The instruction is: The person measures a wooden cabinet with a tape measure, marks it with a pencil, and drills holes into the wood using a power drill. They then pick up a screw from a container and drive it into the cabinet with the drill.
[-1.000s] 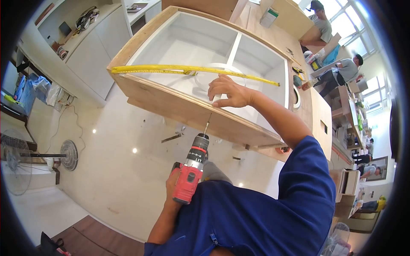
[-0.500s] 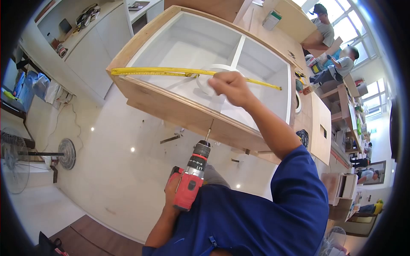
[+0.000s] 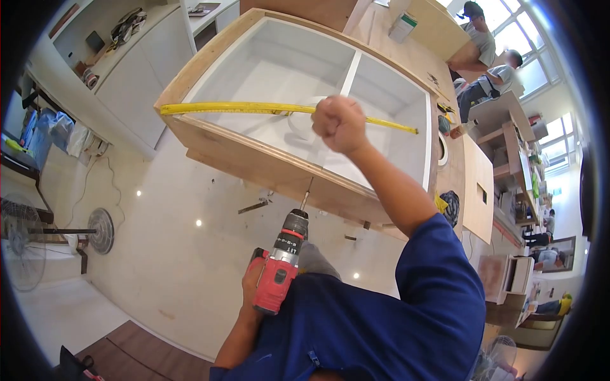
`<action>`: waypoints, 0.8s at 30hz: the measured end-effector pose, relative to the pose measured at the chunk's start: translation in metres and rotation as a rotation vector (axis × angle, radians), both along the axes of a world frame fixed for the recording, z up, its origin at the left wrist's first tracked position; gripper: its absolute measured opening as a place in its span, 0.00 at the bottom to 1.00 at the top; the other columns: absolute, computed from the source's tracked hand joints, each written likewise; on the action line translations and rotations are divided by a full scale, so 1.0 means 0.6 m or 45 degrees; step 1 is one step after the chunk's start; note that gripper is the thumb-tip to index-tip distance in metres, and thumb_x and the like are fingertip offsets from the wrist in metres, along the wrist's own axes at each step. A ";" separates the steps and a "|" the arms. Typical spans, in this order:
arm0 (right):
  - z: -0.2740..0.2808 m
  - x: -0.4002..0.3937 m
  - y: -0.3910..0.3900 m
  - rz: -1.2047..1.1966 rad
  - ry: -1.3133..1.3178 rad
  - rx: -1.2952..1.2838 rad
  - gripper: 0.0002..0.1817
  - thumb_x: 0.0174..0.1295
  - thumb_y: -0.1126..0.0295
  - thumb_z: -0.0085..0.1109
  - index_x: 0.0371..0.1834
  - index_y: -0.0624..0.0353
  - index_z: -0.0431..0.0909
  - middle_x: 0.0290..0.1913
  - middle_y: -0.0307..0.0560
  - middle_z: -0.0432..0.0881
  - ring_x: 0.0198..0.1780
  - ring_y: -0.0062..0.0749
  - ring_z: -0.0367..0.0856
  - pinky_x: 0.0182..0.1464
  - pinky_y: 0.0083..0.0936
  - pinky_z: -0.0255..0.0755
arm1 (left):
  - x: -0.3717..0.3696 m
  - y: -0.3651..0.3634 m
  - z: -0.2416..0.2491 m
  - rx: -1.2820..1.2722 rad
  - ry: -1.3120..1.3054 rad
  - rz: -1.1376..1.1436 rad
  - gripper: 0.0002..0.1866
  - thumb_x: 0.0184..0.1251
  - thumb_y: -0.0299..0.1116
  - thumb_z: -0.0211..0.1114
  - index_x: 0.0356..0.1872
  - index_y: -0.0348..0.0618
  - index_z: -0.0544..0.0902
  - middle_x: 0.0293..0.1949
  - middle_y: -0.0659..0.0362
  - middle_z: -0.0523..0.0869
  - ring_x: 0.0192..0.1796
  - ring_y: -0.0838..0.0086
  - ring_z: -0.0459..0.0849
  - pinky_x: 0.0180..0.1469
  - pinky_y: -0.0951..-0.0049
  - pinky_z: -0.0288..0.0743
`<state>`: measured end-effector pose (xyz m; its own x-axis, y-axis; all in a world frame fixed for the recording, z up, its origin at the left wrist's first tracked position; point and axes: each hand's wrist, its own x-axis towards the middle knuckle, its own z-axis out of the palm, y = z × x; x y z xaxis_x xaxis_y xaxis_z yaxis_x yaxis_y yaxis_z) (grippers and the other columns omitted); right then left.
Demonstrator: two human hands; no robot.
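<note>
My left hand [image 3: 253,279] is wrapped round the grip of a red and black cordless drill [image 3: 279,273]. The long bit [image 3: 307,192] points up at the near plywood side of a cabinet box [image 3: 267,166], its tip overlapping that side in this view. Over the open box, my right hand [image 3: 341,125] is closed in a fist; what it holds, if anything, is hidden. A yellow tape measure blade [image 3: 235,108] lies across the box and passes behind the fist. Partly covered by this hand, a white ring-shaped roll [image 3: 300,125] shows inside the box.
Wood offcuts [image 3: 254,206] lie on the glossy floor below the box. A standing fan [image 3: 100,230] is at left. On the right are a plywood panel [image 3: 476,190], a white tape roll [image 3: 443,149] and a small carton [image 3: 402,26]. Two people [image 3: 480,44] are at the far right.
My right fist has turned and now shows more of its back. The drill has shifted slightly left and down. One person in the background has straightened up, and the view has moved a little.
</note>
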<state>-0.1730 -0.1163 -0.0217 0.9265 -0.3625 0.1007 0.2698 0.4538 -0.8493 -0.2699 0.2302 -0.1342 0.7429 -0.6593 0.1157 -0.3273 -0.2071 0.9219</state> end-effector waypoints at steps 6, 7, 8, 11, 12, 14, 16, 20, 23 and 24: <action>-0.081 -0.003 -0.020 0.003 -0.082 -0.473 0.19 0.64 0.79 0.49 0.14 0.57 0.63 0.16 0.38 0.64 0.18 0.23 0.58 0.21 0.25 0.52 | 0.008 -0.005 0.020 0.068 -0.167 -0.084 0.10 0.62 0.27 0.72 0.44 0.43 0.85 0.36 0.59 0.88 0.37 0.68 0.87 0.39 0.68 0.82; -0.085 -0.003 -0.021 0.099 -0.030 -0.547 0.18 0.65 0.79 0.51 0.16 0.58 0.63 0.17 0.38 0.64 0.19 0.23 0.60 0.22 0.25 0.54 | 0.007 -0.016 0.010 0.052 -0.048 -0.026 0.10 0.58 0.26 0.73 0.41 0.44 0.86 0.34 0.57 0.86 0.37 0.62 0.86 0.41 0.63 0.82; -0.089 -0.007 -0.011 0.132 0.042 -0.495 0.18 0.66 0.78 0.51 0.16 0.58 0.63 0.17 0.38 0.65 0.20 0.23 0.61 0.23 0.25 0.56 | -0.004 -0.002 0.005 0.063 0.036 -0.009 0.09 0.57 0.25 0.73 0.39 0.44 0.86 0.34 0.56 0.86 0.37 0.59 0.85 0.42 0.61 0.82; -0.056 -0.007 -0.025 0.121 0.106 -0.605 0.19 0.68 0.75 0.53 0.17 0.60 0.65 0.18 0.38 0.68 0.22 0.25 0.65 0.26 0.27 0.61 | -0.010 0.006 -0.015 0.012 0.122 0.018 0.09 0.56 0.25 0.73 0.38 0.44 0.87 0.33 0.55 0.85 0.37 0.57 0.85 0.43 0.59 0.81; -0.046 -0.009 -0.025 0.070 0.059 -0.771 0.20 0.69 0.72 0.56 0.16 0.60 0.67 0.17 0.39 0.70 0.22 0.26 0.68 0.27 0.28 0.63 | -0.011 0.004 -0.018 -0.015 0.162 0.026 0.09 0.56 0.25 0.73 0.38 0.44 0.87 0.33 0.55 0.85 0.37 0.58 0.85 0.43 0.59 0.81; -0.045 -0.008 -0.032 0.017 -0.071 -1.258 0.22 0.70 0.68 0.58 0.16 0.61 0.69 0.18 0.42 0.72 0.23 0.32 0.71 0.29 0.31 0.66 | -0.013 0.004 -0.022 -0.063 0.248 0.061 0.09 0.56 0.26 0.73 0.39 0.44 0.86 0.32 0.55 0.84 0.37 0.58 0.85 0.42 0.60 0.81; -0.067 -0.018 -0.057 -0.008 -0.241 -1.899 0.22 0.71 0.65 0.57 0.16 0.60 0.70 0.19 0.46 0.73 0.25 0.41 0.74 0.30 0.36 0.67 | -0.009 0.006 -0.007 -0.034 0.126 0.023 0.09 0.56 0.26 0.73 0.39 0.44 0.86 0.33 0.56 0.84 0.37 0.59 0.85 0.42 0.61 0.81; -0.093 -0.024 -0.062 -0.031 -0.169 -2.100 0.22 0.70 0.64 0.57 0.16 0.58 0.71 0.21 0.49 0.74 0.28 0.50 0.74 0.32 0.42 0.66 | -0.004 0.001 0.016 0.066 0.010 0.009 0.10 0.55 0.26 0.74 0.39 0.44 0.86 0.33 0.55 0.85 0.36 0.59 0.85 0.40 0.61 0.81; -0.085 -0.021 -0.060 -0.047 -0.182 -2.111 0.21 0.69 0.65 0.58 0.15 0.57 0.70 0.20 0.48 0.73 0.28 0.50 0.74 0.34 0.43 0.66 | 0.004 -0.002 0.035 0.158 -0.186 -0.049 0.11 0.55 0.26 0.74 0.40 0.44 0.86 0.34 0.55 0.85 0.36 0.59 0.85 0.38 0.60 0.81; -0.085 -0.022 -0.059 -0.043 -0.178 -2.114 0.21 0.68 0.65 0.58 0.15 0.57 0.70 0.20 0.48 0.73 0.28 0.50 0.74 0.34 0.43 0.66 | 0.004 -0.004 0.035 0.150 -0.171 -0.040 0.11 0.55 0.27 0.74 0.40 0.44 0.86 0.34 0.55 0.85 0.36 0.60 0.85 0.37 0.60 0.81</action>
<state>-0.1863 -0.1517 -0.0729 0.8722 0.1981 0.4473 0.3706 -0.8643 -0.3399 -0.2676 0.2275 -0.1135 0.7050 -0.6966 0.1333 -0.4539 -0.2987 0.8395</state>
